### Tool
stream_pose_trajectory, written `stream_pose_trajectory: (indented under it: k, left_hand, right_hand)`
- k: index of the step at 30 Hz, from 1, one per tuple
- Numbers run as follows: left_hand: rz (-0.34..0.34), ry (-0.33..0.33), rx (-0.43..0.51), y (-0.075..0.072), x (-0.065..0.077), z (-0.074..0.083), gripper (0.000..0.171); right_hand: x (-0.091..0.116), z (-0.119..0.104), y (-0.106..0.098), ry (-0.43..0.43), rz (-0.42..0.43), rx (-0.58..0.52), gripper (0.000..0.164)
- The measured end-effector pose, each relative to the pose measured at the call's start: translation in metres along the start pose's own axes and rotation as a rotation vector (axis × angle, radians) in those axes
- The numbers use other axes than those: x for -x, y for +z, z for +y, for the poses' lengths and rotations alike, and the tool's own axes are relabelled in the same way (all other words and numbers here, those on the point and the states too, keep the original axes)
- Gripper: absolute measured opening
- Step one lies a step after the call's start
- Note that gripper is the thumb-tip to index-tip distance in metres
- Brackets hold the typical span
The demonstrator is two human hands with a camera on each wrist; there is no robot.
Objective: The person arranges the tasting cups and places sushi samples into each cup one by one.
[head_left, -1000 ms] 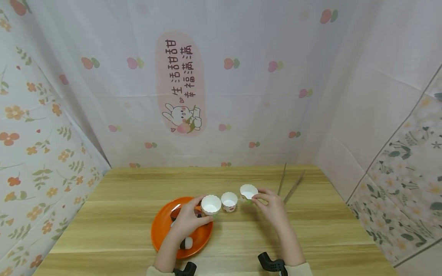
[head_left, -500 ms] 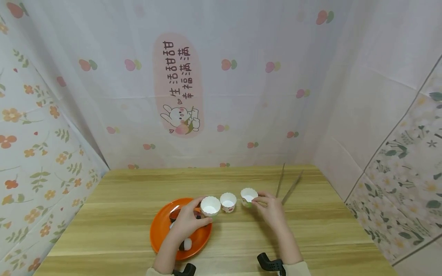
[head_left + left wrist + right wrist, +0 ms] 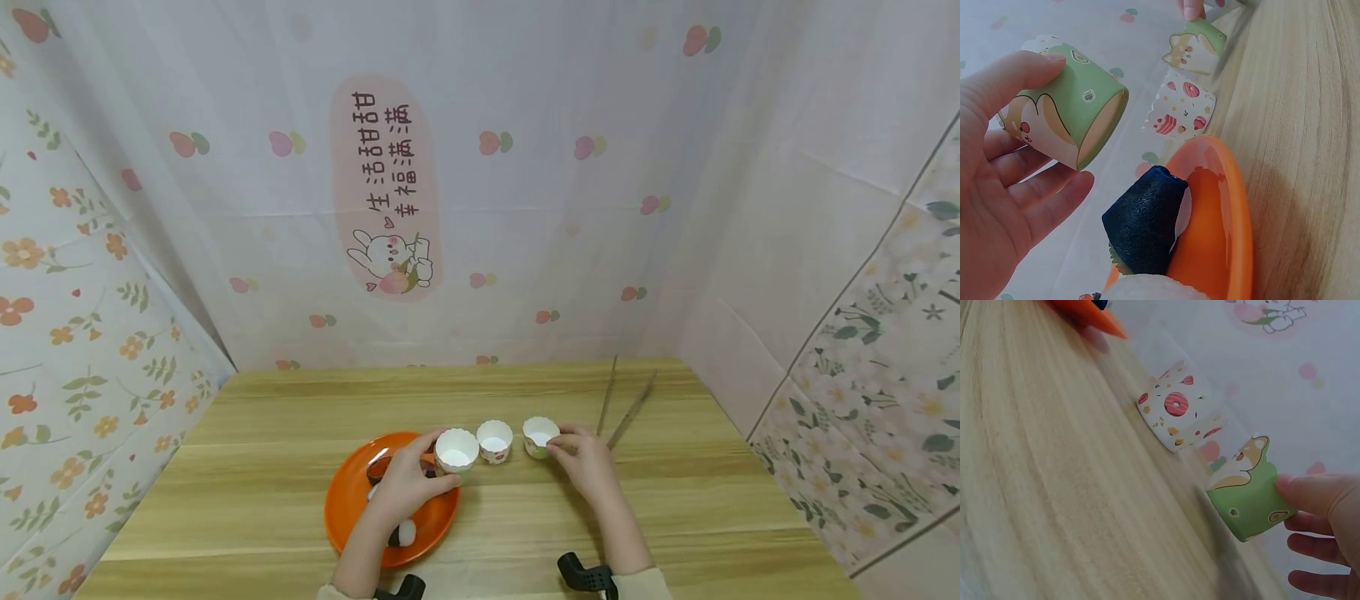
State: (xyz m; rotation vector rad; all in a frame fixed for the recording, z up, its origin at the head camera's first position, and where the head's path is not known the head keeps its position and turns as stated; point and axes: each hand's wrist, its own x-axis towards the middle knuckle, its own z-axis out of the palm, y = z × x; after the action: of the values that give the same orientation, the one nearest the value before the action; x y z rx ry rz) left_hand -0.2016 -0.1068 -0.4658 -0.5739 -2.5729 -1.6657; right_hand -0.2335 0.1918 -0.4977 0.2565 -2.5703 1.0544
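My left hand (image 3: 405, 483) grips a green paper baking cup (image 3: 1075, 94) with a dog print, thumb on one side and fingers on the other. That cup is held tilted over the right edge of an orange plate (image 3: 337, 508). My right hand (image 3: 591, 463) pinches a second green dog-print cup (image 3: 1250, 500) by its side, thumb against the wall, close over the table. Between the two stands a smaller white cup (image 3: 495, 442) with pink doughnut and cake prints, upright on the wood. The insides of all three cups look white and bare in the head view.
Sushi pieces lie on the plate, among them a dark-wrapped one (image 3: 1144, 219) and a white one (image 3: 406, 533); my left forearm covers part of them. Two thin sticks (image 3: 632, 410) lie at the back right of the wooden table (image 3: 225, 483). A printed curtain (image 3: 540, 208) hangs behind.
My right hand has brought its green cup down and slightly nearer to me, level with the small white cup. The left hand keeps its cup in about the same place.
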Motion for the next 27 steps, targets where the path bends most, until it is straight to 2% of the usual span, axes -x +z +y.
stream_pose_trajectory:
  k: [11,19,27]
  left_hand:
    - [-0.009,-0.020,-0.003,-0.0006,-0.0003,-0.0006,0.070]
    - [-0.005,0.002,-0.009,0.0008,-0.0006,-0.0014,0.068]
    - [-0.013,-0.006,-0.014,0.0015,-0.0002,-0.0015,0.069]
  right_hand:
    - [0.0013,0.0072,0.0064,0.006,0.003,0.012,0.008]
    - [0.0011,0.0091,0.0070,0.019,-0.003,0.030,0.013]
    - [0.0016,0.0076,0.0041,0.019,0.005,0.053,0.017]
